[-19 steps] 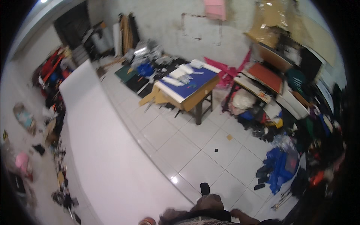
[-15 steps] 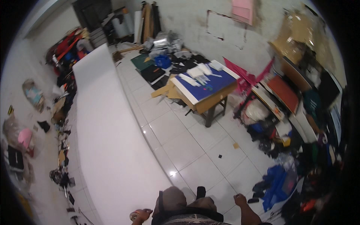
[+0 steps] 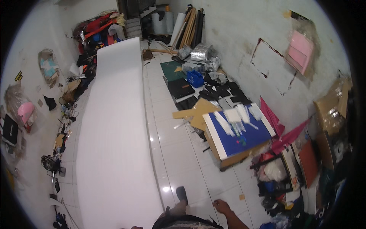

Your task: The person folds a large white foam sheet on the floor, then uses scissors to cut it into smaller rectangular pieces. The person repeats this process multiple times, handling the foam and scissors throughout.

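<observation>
Fingers (image 3: 216, 203) of the right hand (image 3: 223, 207) curl loosely above the tiled floor (image 3: 177, 152), too small to tell whether they grasp anything.
The left hand (image 3: 136, 228) is cut off by the lower edge, a sliver showing, so its grip cannot be told; nearest it is the long white sheet (image 3: 114, 133), stretching from that edge toward the far steps (image 3: 133, 27), whatever bears it hidden. The blue-topped table (image 3: 255, 133) mostly covers its legs.
</observation>
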{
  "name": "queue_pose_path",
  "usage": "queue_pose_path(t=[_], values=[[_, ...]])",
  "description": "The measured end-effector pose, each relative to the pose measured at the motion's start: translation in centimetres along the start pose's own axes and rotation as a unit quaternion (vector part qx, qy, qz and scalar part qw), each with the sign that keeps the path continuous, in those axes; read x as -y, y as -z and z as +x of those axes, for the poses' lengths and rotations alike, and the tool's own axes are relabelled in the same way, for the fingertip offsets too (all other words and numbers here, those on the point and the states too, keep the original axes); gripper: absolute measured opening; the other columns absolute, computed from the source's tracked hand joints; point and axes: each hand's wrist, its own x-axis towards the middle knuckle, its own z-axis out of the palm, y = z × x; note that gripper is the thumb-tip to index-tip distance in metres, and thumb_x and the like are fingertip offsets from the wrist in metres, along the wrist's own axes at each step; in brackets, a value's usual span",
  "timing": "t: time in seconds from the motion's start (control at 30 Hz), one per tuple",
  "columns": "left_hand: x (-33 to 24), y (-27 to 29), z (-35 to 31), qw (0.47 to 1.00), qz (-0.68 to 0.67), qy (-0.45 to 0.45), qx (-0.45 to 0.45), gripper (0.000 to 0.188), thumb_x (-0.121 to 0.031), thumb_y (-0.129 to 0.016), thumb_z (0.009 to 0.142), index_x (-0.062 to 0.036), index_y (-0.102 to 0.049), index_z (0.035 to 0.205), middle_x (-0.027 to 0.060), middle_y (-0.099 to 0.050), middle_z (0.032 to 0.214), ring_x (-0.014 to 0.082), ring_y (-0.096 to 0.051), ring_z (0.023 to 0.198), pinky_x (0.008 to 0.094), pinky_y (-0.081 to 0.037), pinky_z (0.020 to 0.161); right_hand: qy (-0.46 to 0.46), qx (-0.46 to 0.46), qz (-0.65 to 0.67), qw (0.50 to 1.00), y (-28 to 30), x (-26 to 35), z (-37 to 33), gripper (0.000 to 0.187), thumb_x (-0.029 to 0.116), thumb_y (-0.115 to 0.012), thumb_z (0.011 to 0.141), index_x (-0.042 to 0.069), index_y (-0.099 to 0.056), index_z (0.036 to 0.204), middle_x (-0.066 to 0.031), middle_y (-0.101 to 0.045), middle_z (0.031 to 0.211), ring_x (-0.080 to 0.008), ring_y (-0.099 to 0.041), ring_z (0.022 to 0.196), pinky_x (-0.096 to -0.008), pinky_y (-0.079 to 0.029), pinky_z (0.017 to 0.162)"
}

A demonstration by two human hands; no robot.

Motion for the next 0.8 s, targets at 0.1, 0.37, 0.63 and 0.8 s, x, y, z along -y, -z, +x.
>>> queue_pose_path(t=[0.1, 0.37, 0.63, 0.8], values=[[-8.4, 5.2, -0.4, 0.999, 0.034, 0.008, 0.021, 0.05, -0.043, -0.062, 0.086, -0.0037, -0.063, 0.117, 0.0145, -0.064, 0.113, 0.0308, -0.059, 0.104, 0.0414, -0.046, 0.089, -0.017, 0.033, 0.022, 0.999, 2.4, 4.8, 2.2, 0.047, 0.047, -0.058, 0.088, 0.006, -0.065, 0.11, -0.0149, -0.068, 0.103, -0.0305, -0.065, 0.098, -0.0394, -0.05, 0.088], [-37.4, 25.2, 5.8, 0.939, -0.153, -0.227, -0.21, 0.049, -0.037, -0.064, 0.086, 0.0008, -0.059, 0.117, 0.0152, -0.065, 0.103, 0.0218, -0.061, 0.095, 0.0339, -0.049, 0.083, 0.034, -0.114, 0.207, 0.971, 10.9, 19.4, 15.6, 0.031, 0.029, -0.064, 0.088, -0.002, -0.066, 0.094, -0.0121, -0.069, 0.079, -0.0209, -0.069, 0.076, -0.0335, -0.052, 0.07], [-45.3, 32.6, 13.7, 0.958, -0.128, -0.129, -0.223, 0.049, -0.04, -0.064, 0.084, -0.0022, -0.062, 0.116, 0.0184, -0.065, 0.106, 0.0294, -0.062, 0.098, 0.0403, -0.048, 0.087, 0.201, -0.126, 0.091, 0.967, 25.5, 38.2, 41.9, 0.026, 0.028, -0.066, 0.086, 0.003, -0.066, 0.095, -0.0135, -0.068, 0.077, -0.0265, -0.068, 0.073, -0.0359, -0.053, 0.067], [-41.2, 32.7, 17.6, 0.962, 0.034, -0.188, -0.195, 0.037, -0.033, -0.065, 0.088, 0.003, -0.067, 0.1, 0.0184, -0.066, 0.095, 0.0293, -0.062, 0.091, 0.0412, -0.049, 0.087, 0.323, -0.078, -0.045, 0.942, 32.6, 55.2, 62.0, 0.034, 0.034, -0.065, 0.087, 0.004, -0.065, 0.104, -0.0136, -0.069, 0.087, -0.0288, -0.067, 0.08, -0.0366, -0.052, 0.074]])
